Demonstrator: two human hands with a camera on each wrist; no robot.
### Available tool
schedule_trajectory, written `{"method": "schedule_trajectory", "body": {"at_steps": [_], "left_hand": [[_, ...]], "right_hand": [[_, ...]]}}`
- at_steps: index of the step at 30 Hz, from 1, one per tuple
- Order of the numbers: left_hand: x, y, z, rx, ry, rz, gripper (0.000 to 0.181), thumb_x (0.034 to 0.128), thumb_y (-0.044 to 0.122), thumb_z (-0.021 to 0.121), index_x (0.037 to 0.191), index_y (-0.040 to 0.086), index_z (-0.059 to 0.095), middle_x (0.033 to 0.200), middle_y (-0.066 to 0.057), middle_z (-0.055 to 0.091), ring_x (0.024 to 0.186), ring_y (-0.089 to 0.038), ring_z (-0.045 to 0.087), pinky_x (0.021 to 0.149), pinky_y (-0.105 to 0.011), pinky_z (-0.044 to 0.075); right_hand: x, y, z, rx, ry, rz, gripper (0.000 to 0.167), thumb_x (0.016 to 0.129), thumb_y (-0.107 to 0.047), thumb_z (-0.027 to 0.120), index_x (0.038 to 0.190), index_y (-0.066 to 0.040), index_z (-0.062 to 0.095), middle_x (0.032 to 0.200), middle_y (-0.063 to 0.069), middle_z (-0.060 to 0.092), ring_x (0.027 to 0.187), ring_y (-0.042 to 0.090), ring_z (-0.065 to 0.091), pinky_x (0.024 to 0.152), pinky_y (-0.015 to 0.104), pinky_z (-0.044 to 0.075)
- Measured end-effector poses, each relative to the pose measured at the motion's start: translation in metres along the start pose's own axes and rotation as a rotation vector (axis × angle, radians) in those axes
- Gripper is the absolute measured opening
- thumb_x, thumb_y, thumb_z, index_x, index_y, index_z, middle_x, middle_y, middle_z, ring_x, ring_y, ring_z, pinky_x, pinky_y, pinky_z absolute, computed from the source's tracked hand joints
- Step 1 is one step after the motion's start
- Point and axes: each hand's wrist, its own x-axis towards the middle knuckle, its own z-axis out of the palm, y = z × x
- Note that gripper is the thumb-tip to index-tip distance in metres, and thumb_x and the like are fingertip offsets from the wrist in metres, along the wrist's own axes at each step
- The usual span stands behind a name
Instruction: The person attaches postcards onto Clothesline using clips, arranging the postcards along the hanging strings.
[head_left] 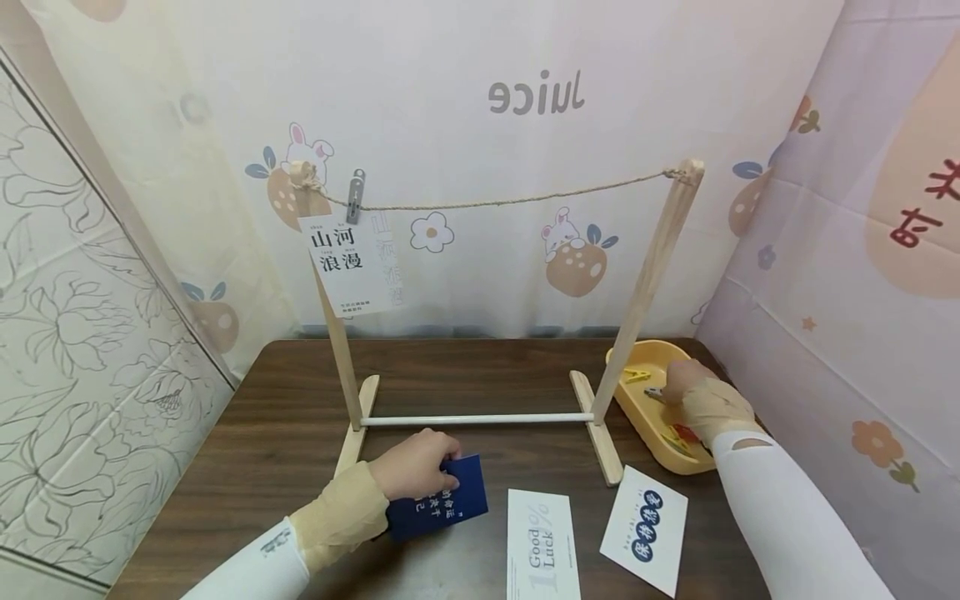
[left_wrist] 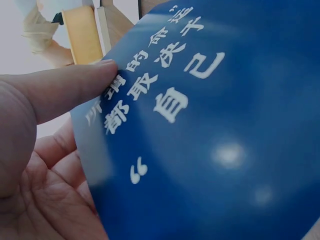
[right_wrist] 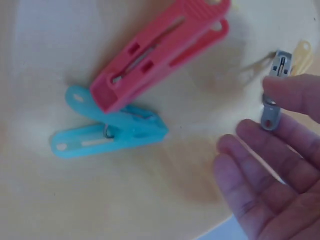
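Note:
My left hand (head_left: 415,467) pinches a dark blue card (head_left: 468,498) above the table. In the left wrist view the thumb of that hand (left_wrist: 37,145) lies over white characters on the card (left_wrist: 215,130), with fingers behind it. Inside the yellow tray (head_left: 643,421), my right hand (head_left: 688,387) is at a grey clothespin (head_left: 654,392). The right wrist view has this hand (right_wrist: 282,165) pinching the grey clothespin (right_wrist: 270,112) between thumb and fingers, beside a yellow one (right_wrist: 302,57). Red (right_wrist: 155,55) and teal (right_wrist: 112,131) clothespins lie nearby.
A wooden frame (head_left: 651,275) holds a slack twine line (head_left: 487,204). From its left part hangs a white card (head_left: 352,279) under a grey clip (head_left: 356,197). A "Good Luck" card (head_left: 542,546) and another white card (head_left: 647,529) lie on the table (head_left: 247,467).

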Motion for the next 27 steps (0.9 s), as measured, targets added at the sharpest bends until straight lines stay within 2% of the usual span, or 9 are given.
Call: {"method": "schedule_trajectory", "body": {"at_steps": [4, 7, 10, 17, 23, 27], "left_hand": [[-0.001, 0.000, -0.001, 0.022, 0.008, 0.023, 0.016, 0.0919, 0.012, 0.087, 0.090, 0.014, 0.072, 0.078, 0.008, 0.068, 0.066, -0.004, 0.055, 0.064, -0.026, 0.050], [-0.001, -0.001, -0.002, 0.035, 0.017, 0.043, 0.014, 0.0920, 0.012, 0.087, 0.093, 0.013, 0.073, 0.078, 0.008, 0.065, 0.066, -0.005, 0.052, 0.065, -0.026, 0.048], [0.000, -0.003, -0.002, 0.046, 0.032, 0.063, 0.014, 0.0926, 0.013, 0.087, 0.094, 0.013, 0.073, 0.079, 0.008, 0.065, 0.068, -0.005, 0.052, 0.066, -0.027, 0.048], [0.001, -0.007, -0.008, 0.056, 0.063, 0.096, 0.013, 0.0930, 0.013, 0.086, 0.093, 0.013, 0.073, 0.085, 0.006, 0.068, 0.074, -0.005, 0.054, 0.072, -0.029, 0.051], [0.000, -0.007, -0.019, 0.016, 0.094, 0.115, 0.016, 0.0949, 0.013, 0.084, 0.090, 0.016, 0.069, 0.081, 0.009, 0.067, 0.068, -0.003, 0.053, 0.069, -0.027, 0.048], [0.000, -0.006, -0.027, -0.011, 0.120, 0.124, 0.015, 0.0965, 0.013, 0.082, 0.091, 0.016, 0.069, 0.081, 0.009, 0.068, 0.067, -0.003, 0.054, 0.068, -0.026, 0.049]], "right_hand": [[0.006, 0.008, -0.004, 0.021, 0.034, -0.034, 0.010, 0.086, -0.010, 0.071, 0.080, -0.001, 0.071, 0.076, 0.010, 0.065, 0.071, 0.025, 0.058, 0.063, 0.037, 0.049], [0.009, 0.014, -0.008, 0.041, 0.075, -0.069, 0.021, 0.087, -0.015, 0.074, 0.094, 0.005, 0.074, 0.087, 0.016, 0.073, 0.076, 0.028, 0.064, 0.066, 0.039, 0.053], [0.008, 0.017, -0.011, 0.064, 0.118, -0.095, 0.030, 0.087, -0.018, 0.077, 0.101, 0.008, 0.074, 0.091, 0.019, 0.075, 0.079, 0.030, 0.066, 0.070, 0.042, 0.055], [0.007, 0.021, -0.012, 0.099, 0.226, -0.153, 0.031, 0.084, -0.019, 0.079, 0.102, 0.006, 0.073, 0.092, 0.018, 0.074, 0.082, 0.031, 0.066, 0.074, 0.043, 0.055], [0.000, 0.016, -0.016, 0.130, 0.244, -0.168, 0.030, 0.084, -0.021, 0.082, 0.099, 0.004, 0.072, 0.090, 0.016, 0.073, 0.082, 0.029, 0.065, 0.072, 0.037, 0.051], [-0.004, 0.011, -0.019, 0.152, 0.252, -0.176, 0.029, 0.085, -0.017, 0.083, 0.100, 0.004, 0.072, 0.093, 0.018, 0.074, 0.084, 0.029, 0.066, 0.073, 0.039, 0.053]]}}
